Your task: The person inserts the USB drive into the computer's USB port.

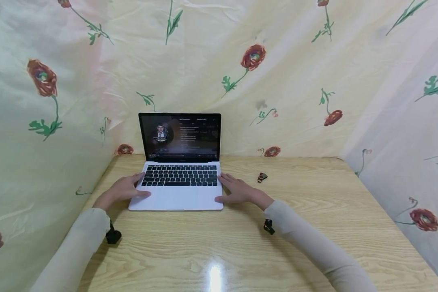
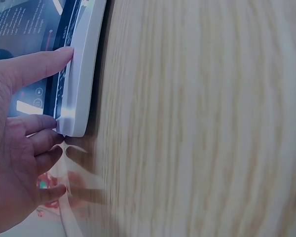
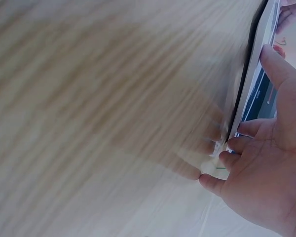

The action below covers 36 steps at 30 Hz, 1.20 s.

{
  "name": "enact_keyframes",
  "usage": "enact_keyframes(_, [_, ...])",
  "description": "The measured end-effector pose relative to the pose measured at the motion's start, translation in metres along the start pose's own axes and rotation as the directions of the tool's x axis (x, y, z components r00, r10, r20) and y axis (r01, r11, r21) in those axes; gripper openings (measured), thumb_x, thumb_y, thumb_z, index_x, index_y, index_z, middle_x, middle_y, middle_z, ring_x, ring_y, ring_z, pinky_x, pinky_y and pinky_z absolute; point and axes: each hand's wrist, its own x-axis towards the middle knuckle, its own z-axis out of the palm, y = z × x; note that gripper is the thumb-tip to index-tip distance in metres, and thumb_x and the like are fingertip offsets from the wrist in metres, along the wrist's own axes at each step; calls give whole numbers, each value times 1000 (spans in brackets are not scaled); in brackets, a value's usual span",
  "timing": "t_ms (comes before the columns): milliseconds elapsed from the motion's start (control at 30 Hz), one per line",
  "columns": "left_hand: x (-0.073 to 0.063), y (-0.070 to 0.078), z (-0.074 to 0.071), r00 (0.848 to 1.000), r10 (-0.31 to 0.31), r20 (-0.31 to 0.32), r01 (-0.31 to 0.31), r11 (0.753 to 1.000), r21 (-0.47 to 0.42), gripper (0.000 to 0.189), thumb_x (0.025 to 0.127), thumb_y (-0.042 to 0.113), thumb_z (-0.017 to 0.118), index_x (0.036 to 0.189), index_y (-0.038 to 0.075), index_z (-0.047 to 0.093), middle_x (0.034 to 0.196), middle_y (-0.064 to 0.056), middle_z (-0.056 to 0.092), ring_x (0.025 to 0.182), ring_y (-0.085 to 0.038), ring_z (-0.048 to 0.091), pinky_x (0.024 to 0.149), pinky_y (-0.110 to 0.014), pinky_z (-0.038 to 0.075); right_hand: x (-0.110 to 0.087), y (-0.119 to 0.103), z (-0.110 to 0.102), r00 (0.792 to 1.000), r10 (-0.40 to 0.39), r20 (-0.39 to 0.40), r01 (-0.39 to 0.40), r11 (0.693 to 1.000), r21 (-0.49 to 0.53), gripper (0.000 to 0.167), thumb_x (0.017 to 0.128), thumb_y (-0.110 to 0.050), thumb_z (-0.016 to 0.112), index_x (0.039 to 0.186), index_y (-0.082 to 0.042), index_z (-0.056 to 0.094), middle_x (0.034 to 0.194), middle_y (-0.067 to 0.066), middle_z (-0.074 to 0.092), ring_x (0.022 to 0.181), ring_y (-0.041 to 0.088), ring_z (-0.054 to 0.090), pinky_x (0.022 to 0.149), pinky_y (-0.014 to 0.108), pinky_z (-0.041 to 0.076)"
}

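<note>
Laptop (image 1: 180, 176), one, pale silver, lid raised and screen (image 1: 182, 138) lit: sat on the tabletop (image 1: 314, 251) toward 11 o'clock from the wearer, base flat, long axis running from 9 to 3 o'clock, hinge side at 12, front edge at 6. Left hand (image 1: 125, 187), bare: at the laptop's 9 o'clock side, the laptop lying at 3 o'clock from it; grip spread, thumb resting over the front corner area, fingers by the side edge, little finger apart from the laptop in the left wrist view. Right hand (image 1: 237, 191), bare: at the 3 o'clock side, the laptop at 9 o'clock from it; grip likewise spread, thumb at the front part of the rim, fingertips beside the keyboard (image 1: 181, 175). Neither hand was nearer; both touched the laptop, its full width between them. Whether any fingertip reached beneath the base could not be told. Small USB stick (image 1: 262, 177), by its look: on the tabletop near the right hand, at 2 o'clock from it, apart from the laptop. Flowered cloth (image 1: 190, 73): hung at 12 o'clock behind the screen, further panels at 9 and 3. Edges and room: the rear edge ran near the hinge, the 9 o'clock edge close past the left hand; the wider stretch of wood extended from 2 round to 6 o'clock.
</note>
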Motion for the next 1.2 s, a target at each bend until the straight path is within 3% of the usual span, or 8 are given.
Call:
enact_keyframes(500, [7, 18, 7, 1000, 19, -1, -19, 1000, 5, 109, 84, 66, 69, 158, -4, 28, 160, -35, 28, 148, -53, 30, 120, -64, 29, -14, 19, -2, 1000, 14, -8, -14, 1000, 2, 96, 96, -64, 56, 165, -12, 15, 173, 11, 9, 160, 35, 7, 126, 63, 13])
enact_keyframes(867, [15, 31, 14, 998, 60, -7, -59, 998, 20, 109, 84, 67, 70, 157, -3, 30, 160, -32, 31, 146, -52, 34, 119, -63, 33, -27, 33, -7, 1000, 20, -2, -20, 1000, -11, 95, 97, -62, 56, 164, -10, 14, 172, 12, 9, 160, 35, 8, 127, 59, 16])
enact_keyframes(1200, [19, 46, 18, 998, 61, -8, -60, 998, 27, 105, 84, 64, 71, 157, -2, 33, 159, -32, 34, 146, -51, 36, 119, -62, 33, -35, 45, -11, 1000, 27, -4, -27, 1000, 15, 95, 97, -60, 58, 164, -9, 16, 172, 14, 10, 159, 36, 10, 128, 56, 16])
